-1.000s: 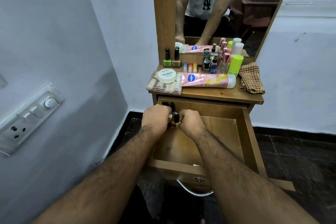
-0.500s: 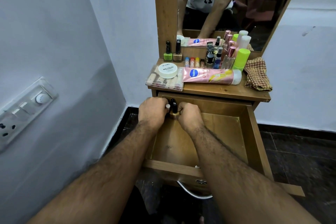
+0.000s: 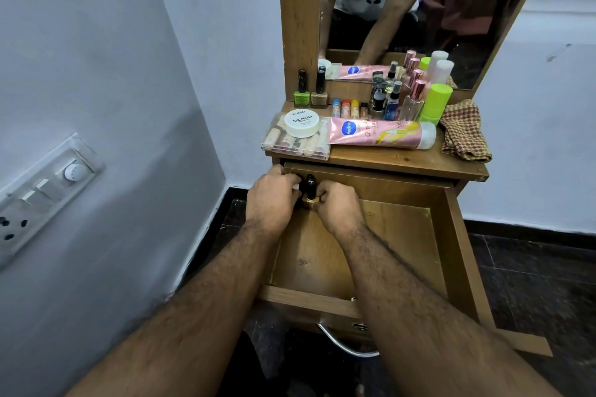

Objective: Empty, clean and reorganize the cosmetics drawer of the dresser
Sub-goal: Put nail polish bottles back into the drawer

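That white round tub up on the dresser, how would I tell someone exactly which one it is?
Start at the dresser top under the mirror and go to its front left corner. There a clear plastic case lies flat, and the white tub sits on it. It alone is low, round and white, with NAIL POLISH printed on its lid.

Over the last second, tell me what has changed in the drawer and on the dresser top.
Little has changed. Both hands, the left hand and the right hand, have edged with the small dark-capped bottles slightly further toward the back-left corner of the open drawer, still gripping them. The pink lotion tube, white nail polish remover jar and checked cloth stayed put on the dresser top.
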`<act>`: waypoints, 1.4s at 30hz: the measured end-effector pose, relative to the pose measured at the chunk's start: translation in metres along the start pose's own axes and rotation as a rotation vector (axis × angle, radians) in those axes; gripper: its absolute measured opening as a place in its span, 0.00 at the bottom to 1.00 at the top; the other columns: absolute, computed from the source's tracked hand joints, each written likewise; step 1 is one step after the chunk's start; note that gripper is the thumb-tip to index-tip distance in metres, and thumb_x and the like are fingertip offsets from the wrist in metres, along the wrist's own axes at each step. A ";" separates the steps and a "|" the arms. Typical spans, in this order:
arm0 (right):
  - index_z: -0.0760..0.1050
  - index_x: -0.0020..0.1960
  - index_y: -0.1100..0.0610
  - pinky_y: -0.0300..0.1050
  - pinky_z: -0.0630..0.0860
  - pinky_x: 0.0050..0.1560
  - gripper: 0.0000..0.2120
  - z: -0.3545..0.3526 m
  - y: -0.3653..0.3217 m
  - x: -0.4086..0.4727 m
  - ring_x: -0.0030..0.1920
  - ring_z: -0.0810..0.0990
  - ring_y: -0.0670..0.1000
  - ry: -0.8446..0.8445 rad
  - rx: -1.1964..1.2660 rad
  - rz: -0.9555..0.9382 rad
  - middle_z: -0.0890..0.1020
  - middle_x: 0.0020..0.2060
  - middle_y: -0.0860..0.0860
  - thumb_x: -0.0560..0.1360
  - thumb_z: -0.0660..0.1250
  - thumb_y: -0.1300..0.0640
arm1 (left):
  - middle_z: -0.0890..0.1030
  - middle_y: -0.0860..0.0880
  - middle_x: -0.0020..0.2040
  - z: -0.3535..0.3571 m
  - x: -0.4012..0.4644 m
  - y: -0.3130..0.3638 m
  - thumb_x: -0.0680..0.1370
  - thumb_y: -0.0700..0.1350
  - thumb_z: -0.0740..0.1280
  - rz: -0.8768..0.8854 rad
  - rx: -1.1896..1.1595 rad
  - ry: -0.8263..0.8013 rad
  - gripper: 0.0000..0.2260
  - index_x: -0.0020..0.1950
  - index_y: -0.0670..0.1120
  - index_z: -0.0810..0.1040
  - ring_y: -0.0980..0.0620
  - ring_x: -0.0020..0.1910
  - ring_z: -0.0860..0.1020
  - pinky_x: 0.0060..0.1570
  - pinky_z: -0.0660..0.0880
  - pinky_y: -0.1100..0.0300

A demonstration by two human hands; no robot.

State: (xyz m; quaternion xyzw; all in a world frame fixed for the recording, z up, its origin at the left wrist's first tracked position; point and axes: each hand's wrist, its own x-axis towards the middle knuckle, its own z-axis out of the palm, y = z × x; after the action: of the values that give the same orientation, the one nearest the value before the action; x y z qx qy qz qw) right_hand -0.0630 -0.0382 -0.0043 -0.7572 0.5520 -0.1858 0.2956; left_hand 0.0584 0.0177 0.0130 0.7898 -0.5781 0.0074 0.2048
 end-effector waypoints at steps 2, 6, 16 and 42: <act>0.76 0.43 0.47 0.39 0.70 0.42 0.11 0.000 0.001 0.000 0.45 0.78 0.49 -0.002 0.008 0.007 0.80 0.42 0.48 0.73 0.72 0.61 | 0.77 0.49 0.59 0.000 0.000 0.000 0.79 0.47 0.68 -0.010 -0.018 0.004 0.14 0.64 0.52 0.80 0.47 0.55 0.78 0.52 0.75 0.53; 0.78 0.46 0.48 0.39 0.70 0.43 0.09 -0.002 0.001 -0.001 0.46 0.78 0.50 0.000 0.018 0.017 0.80 0.43 0.48 0.74 0.72 0.62 | 0.77 0.49 0.53 0.000 -0.001 0.000 0.78 0.46 0.68 -0.023 -0.037 0.025 0.11 0.60 0.51 0.81 0.48 0.50 0.77 0.47 0.76 0.54; 0.75 0.44 0.47 0.38 0.71 0.44 0.12 0.002 0.001 0.001 0.47 0.79 0.50 0.012 0.024 0.008 0.80 0.44 0.48 0.74 0.71 0.63 | 0.77 0.48 0.55 0.003 0.001 0.000 0.78 0.45 0.68 -0.040 -0.039 0.013 0.11 0.60 0.50 0.82 0.46 0.52 0.78 0.49 0.77 0.52; 0.81 0.46 0.53 0.45 0.79 0.47 0.01 -0.104 -0.060 0.003 0.42 0.79 0.47 0.314 -0.009 -0.277 0.81 0.39 0.46 0.76 0.70 0.56 | 0.84 0.50 0.54 -0.080 0.032 0.018 0.79 0.48 0.67 -0.072 -0.296 0.315 0.11 0.60 0.48 0.82 0.51 0.49 0.81 0.51 0.78 0.57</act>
State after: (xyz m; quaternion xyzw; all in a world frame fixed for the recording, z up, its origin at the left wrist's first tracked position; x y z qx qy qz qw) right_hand -0.0813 -0.0534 0.1132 -0.7889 0.4829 -0.3377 0.1743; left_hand 0.0703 0.0105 0.0999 0.7603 -0.5052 0.0385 0.4065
